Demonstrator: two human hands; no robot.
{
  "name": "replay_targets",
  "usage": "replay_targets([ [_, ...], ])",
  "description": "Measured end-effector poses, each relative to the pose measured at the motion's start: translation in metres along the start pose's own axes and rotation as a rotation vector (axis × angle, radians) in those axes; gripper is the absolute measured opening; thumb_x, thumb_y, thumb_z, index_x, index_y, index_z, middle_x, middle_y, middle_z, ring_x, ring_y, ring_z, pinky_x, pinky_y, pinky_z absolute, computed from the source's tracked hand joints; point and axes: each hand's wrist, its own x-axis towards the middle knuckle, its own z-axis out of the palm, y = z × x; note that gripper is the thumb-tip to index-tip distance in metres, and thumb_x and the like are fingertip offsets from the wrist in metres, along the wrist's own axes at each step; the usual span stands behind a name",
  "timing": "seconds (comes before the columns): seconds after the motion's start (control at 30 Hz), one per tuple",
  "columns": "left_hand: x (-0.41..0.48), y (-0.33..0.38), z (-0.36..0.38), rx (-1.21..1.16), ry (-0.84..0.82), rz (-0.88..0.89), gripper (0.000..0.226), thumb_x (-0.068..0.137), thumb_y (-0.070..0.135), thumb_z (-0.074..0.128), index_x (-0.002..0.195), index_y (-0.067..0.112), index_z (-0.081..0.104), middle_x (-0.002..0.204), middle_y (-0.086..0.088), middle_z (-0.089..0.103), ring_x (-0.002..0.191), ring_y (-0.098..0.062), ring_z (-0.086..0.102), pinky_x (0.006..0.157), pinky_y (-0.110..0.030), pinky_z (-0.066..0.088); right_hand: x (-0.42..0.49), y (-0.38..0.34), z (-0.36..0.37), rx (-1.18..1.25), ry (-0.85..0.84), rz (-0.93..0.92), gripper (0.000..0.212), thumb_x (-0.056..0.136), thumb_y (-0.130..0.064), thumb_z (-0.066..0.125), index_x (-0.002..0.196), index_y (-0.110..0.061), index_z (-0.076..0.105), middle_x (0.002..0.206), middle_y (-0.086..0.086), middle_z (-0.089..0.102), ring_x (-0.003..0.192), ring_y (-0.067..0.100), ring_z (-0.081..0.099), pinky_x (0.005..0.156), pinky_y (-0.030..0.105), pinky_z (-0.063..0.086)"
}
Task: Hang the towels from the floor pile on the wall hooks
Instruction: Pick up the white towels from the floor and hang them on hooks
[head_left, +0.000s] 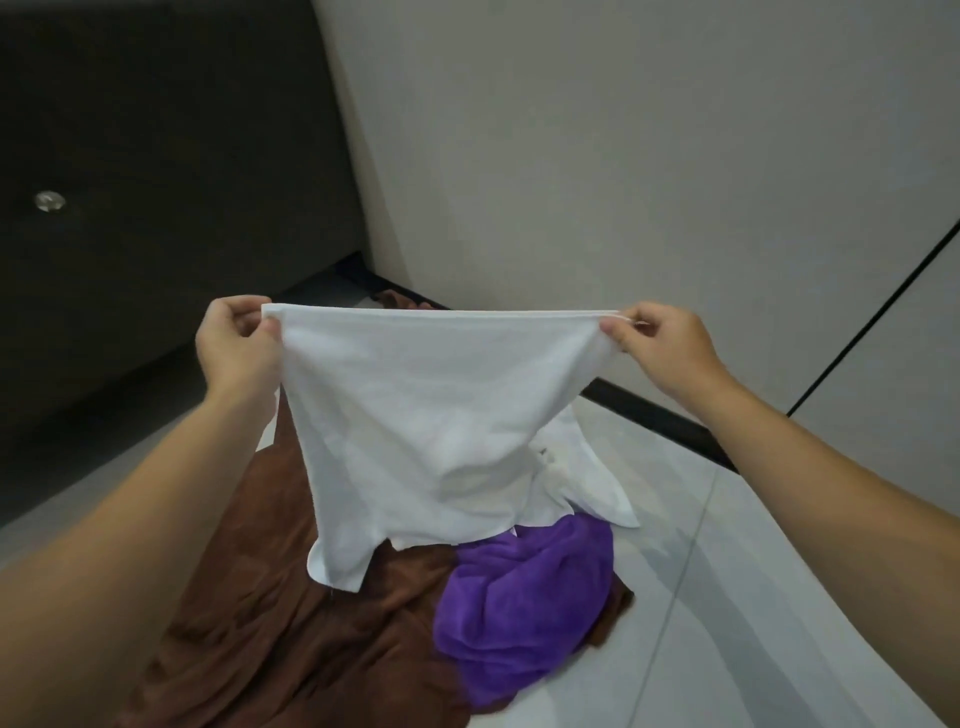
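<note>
The white towel (431, 415) is up in the air, spread wide between both hands above the floor pile. The left hand (234, 338) pinches one top corner and the right hand (660, 343) pinches the other, thumb against fingers on the hem. It looks light, thin and thoroughly limp: the top edge pulls taut while the rest sags into soft folds, lower corners dangling. That hemmed top edge is the place to hold it, I'd say, since it's firmer than the body and gives a straight line to drape over a hook. It's plain white, slightly creased, no pattern. Below it on the pale floor (779, 597) lie a brown towel (270, 597), a purple towel (524, 597) and more white cloth (587, 467). On the dark panel (156, 130) to the left sits a small round metal fitting (49, 201), possibly a hook.
</note>
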Motion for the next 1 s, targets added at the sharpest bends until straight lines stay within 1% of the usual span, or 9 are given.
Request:
replay_targets([
  [0.1,-0.003,0.015,0.009,-0.021,-0.012,0.016,0.018,0.097,0.014,0.055,0.115,0.019,0.058,0.091,0.011,0.059,0.090,-0.009,0.061,0.080,-0.033,0.055,0.005,-0.012,-0.012,0.248,0.091,0.045,0.014,0.088,-0.018,0.068,0.077,-0.023,0.062,0.082,0.002,0.064,0.078,0.016,0.061,0.075,0.032,0.056],
  [0.2,-0.005,0.035,0.017,-0.049,-0.031,0.036,0.018,0.097,0.015,0.055,0.114,0.022,0.058,0.093,0.012,0.059,0.088,-0.005,0.059,0.083,-0.037,0.056,0.010,-0.016,-0.030,0.340,0.180,0.031,0.016,0.088,-0.014,0.069,0.090,-0.027,0.061,0.086,-0.001,0.059,0.077,0.013,0.057,0.072,0.032,0.050],
  [0.37,-0.012,0.074,0.032,-0.164,-0.048,0.111,0.015,0.098,0.018,0.055,0.109,0.028,0.056,0.094,0.014,0.059,0.086,-0.001,0.059,0.068,-0.022,0.051,0.022,-0.041,-0.062,0.629,0.382,-0.049,0.020,0.092,-0.009,0.061,0.105,-0.024,0.061,0.091,-0.004,0.066,0.081,0.006,0.061,0.079,0.021,0.050],
  [0.43,-0.012,0.070,0.039,-0.118,-0.079,0.098,0.016,0.097,0.017,0.054,0.110,0.026,0.056,0.095,0.012,0.059,0.088,-0.003,0.060,0.072,-0.026,0.052,0.023,-0.044,-0.064,0.678,0.405,-0.021,0.016,0.094,-0.008,0.059,0.103,-0.020,0.061,0.091,-0.005,0.069,0.080,0.004,0.064,0.078,0.020,0.052],
  [0.57,-0.009,0.019,0.039,0.105,-0.108,0.019,0.018,0.097,0.011,0.051,0.112,0.020,0.056,0.099,-0.001,0.059,0.096,-0.022,0.060,0.082,-0.041,0.055,0.010,-0.018,-0.047,0.414,0.275,0.096,0.015,0.092,-0.013,0.063,0.106,-0.017,0.065,0.091,-0.006,0.070,0.076,0.000,0.065,0.074,0.020,0.052],
  [0.67,-0.009,-0.009,0.033,0.248,-0.103,0.012,0.020,0.099,0.010,0.049,0.117,0.012,0.057,0.105,-0.008,0.058,0.096,-0.024,0.056,0.072,-0.034,0.047,0.002,-0.004,-0.033,0.349,0.199,0.152,0.011,0.092,-0.015,0.062,0.102,-0.017,0.066,0.094,-0.001,0.071,0.078,0.004,0.066,0.076,0.022,0.053],
  [0.83,-0.008,-0.025,0.025,0.544,-0.195,0.038,0.024,0.098,0.006,0.044,0.119,0.007,0.055,0.117,-0.015,0.057,0.097,-0.028,0.053,0.075,-0.038,0.044,-0.005,-0.014,-0.014,0.397,0.104,0.172,0.010,0.094,-0.014,0.060,0.090,-0.022,0.065,0.087,-0.007,0.071,0.074,0.001,0.066,0.070,0.017,0.050],
  [0.93,-0.021,-0.020,0.034,0.727,-0.358,0.154,0.037,0.094,0.003,0.048,0.130,0.009,0.052,0.133,-0.014,0.050,0.119,-0.031,0.050,0.095,-0.039,0.043,-0.012,-0.030,0.006,0.362,-0.065,0.088,0.014,0.094,-0.012,0.059,0.092,-0.023,0.067,0.088,-0.007,0.071,0.075,0.000,0.065,0.071,0.014,0.049],
  [1.0,-0.040,-0.003,0.048,0.625,-0.494,0.320,0.032,0.098,0.015,0.051,0.130,0.013,0.056,0.133,-0.006,0.054,0.119,-0.020,0.053,0.095,-0.029,0.043,-0.017,-0.043,0.023,0.314,-0.159,0.033,0.013,0.093,-0.011,0.061,0.091,-0.023,0.068,0.084,-0.007,0.071,0.075,0.003,0.063,0.073,0.016,0.048],
])
